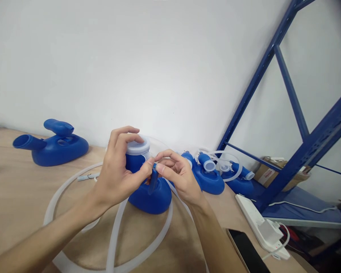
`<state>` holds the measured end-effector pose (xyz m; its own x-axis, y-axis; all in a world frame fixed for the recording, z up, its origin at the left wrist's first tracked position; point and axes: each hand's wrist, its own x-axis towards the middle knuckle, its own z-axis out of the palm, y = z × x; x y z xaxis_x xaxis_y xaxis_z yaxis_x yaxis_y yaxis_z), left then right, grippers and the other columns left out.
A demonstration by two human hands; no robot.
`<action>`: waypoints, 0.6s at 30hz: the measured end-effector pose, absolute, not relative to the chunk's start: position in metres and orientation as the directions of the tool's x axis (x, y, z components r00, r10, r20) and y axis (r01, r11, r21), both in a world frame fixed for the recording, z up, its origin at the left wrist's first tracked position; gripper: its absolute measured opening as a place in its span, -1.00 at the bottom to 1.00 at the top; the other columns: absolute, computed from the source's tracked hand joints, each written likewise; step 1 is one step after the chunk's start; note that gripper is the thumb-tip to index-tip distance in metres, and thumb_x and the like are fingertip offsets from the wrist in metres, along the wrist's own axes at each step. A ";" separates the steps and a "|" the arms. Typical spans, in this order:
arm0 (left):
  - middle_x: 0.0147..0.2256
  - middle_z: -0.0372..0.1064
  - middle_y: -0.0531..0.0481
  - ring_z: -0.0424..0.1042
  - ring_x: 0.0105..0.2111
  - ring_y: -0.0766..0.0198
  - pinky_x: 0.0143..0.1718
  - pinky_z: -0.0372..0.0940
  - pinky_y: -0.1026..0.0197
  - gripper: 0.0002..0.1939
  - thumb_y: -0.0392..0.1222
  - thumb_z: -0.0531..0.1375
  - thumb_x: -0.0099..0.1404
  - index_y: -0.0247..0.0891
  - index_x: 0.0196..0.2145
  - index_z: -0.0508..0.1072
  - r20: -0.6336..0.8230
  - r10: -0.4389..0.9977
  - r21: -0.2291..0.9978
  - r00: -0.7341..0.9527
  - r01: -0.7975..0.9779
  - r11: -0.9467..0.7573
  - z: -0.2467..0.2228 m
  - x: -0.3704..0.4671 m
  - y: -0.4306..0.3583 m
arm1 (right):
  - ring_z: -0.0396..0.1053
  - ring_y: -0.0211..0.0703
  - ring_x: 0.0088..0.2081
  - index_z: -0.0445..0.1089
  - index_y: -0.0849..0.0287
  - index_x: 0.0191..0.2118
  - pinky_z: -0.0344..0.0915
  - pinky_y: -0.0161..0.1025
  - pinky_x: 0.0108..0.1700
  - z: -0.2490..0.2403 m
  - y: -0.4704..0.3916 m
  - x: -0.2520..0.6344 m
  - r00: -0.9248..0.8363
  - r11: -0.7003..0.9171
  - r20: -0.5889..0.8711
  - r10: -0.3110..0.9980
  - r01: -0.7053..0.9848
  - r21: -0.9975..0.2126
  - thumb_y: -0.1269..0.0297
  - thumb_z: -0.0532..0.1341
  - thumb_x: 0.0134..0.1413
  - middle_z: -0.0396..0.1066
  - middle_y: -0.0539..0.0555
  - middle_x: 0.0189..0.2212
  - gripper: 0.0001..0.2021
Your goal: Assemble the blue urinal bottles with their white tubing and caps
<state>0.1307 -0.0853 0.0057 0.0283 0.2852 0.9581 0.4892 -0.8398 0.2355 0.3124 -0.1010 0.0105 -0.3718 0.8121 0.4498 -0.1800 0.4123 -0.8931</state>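
While both hands are meeting over the middle vessel: a small fitting step is going on.
Left hand [118,178]: curling around the blue vessel [150,191], fingers over its white cap [138,146].
Right hand [177,174]: pinching, fingertips closed on a small blue stopper [153,182].
Next move: probably needing a steady, aligned press.
Tubing: white hose [116,227] looping on the desk [17,197].
Surroundings: more blue vessels [52,146] left and right; phone [246,250], power strip [258,223], blue shelving [301,151].
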 end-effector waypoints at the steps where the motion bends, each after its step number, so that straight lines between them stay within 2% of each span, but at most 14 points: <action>1: 0.05 0.31 -0.16 0.40 0.10 0.01 0.09 0.35 -0.07 -0.70 -0.19 0.24 0.32 -0.15 -0.04 0.27 0.957 0.287 0.239 0.026 0.485 -0.841 0.006 0.130 -0.085 | 0.53 -0.17 -0.40 0.45 0.12 -0.16 0.50 -0.18 -0.22 0.011 -0.101 0.312 -0.375 0.397 0.442 0.815 -0.195 -0.897 0.08 0.43 0.16 0.51 -0.05 -0.46 -0.72; 8: 0.06 0.32 -0.16 0.42 0.08 0.01 0.04 0.38 -0.07 -0.69 -0.22 0.28 0.29 -0.14 -0.07 0.27 0.971 0.238 0.201 0.006 0.515 -0.833 0.008 0.129 -0.085 | 0.53 -0.18 -0.38 0.45 0.10 -0.20 0.47 -0.21 -0.20 0.007 -0.095 0.311 -0.362 0.311 0.380 0.851 -0.234 -0.921 0.05 0.45 0.07 0.53 -0.04 -0.43 -0.69; 13: 0.04 0.32 -0.16 0.41 0.08 0.02 0.05 0.38 -0.06 -0.69 -0.25 0.28 0.30 -0.14 -0.06 0.27 0.977 0.211 0.170 0.023 0.510 -0.843 0.008 0.130 -0.086 | 0.51 -0.22 -0.42 0.44 0.08 -0.21 0.44 -0.26 -0.26 0.008 -0.095 0.310 -0.375 0.291 0.377 0.847 -0.267 -0.919 0.11 0.43 0.08 0.53 -0.06 -0.41 -0.75; 18: 0.03 0.33 -0.14 0.42 0.06 0.01 0.05 0.39 -0.06 -0.71 -0.27 0.28 0.29 -0.14 -0.08 0.30 0.977 0.214 0.185 -0.006 0.526 -0.830 0.007 0.132 -0.090 | 0.49 -0.23 -0.43 0.40 0.08 -0.27 0.47 -0.23 -0.22 0.008 -0.095 0.309 -0.389 0.260 0.366 0.845 -0.298 -0.918 0.14 0.42 0.10 0.53 -0.06 -0.40 -0.77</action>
<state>0.1324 -0.0895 0.0067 -0.0060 0.2135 0.9769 0.5261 -0.8301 0.1847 0.3095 -0.0945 0.0081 -0.3892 0.8453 0.3660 -0.2982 0.2604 -0.9183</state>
